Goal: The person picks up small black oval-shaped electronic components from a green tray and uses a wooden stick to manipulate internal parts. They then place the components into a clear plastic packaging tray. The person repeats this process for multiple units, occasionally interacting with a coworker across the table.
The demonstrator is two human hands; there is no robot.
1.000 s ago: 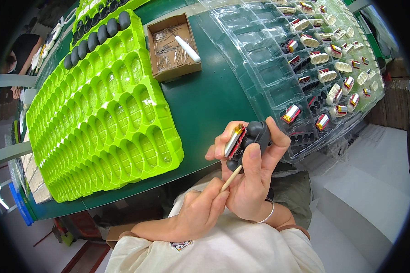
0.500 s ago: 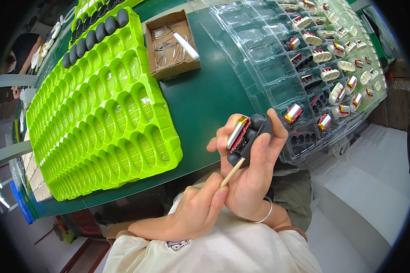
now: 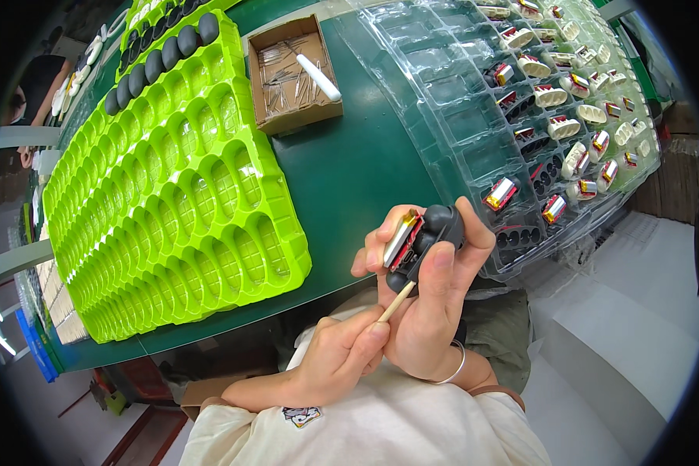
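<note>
Casing (image 3: pixel 444 224), black, with a battery (image 3: pixel 398 242) on its left, is near the table's (image 3: pixel 349 186) near edge, pinched between thumb and fingers of the right hand (image 3: pixel 423 330). The left hand (image 3: pixel 338 353) pinches a stick (image 3: pixel 396 301), its tip at the casing's near end. A green tray (image 3: pixel 297 247) lies left, a clear tray (image 3: pixel 474 128) right.

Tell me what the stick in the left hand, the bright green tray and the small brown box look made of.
Stick: probably wood or bamboo, matte; pale tan, without shine.
Green tray: likely thin moulded plastic, glossy; bright highlights along its rounded hollows.
Box: apparently cardboard, dull; plain brown, thin upright walls.
</note>
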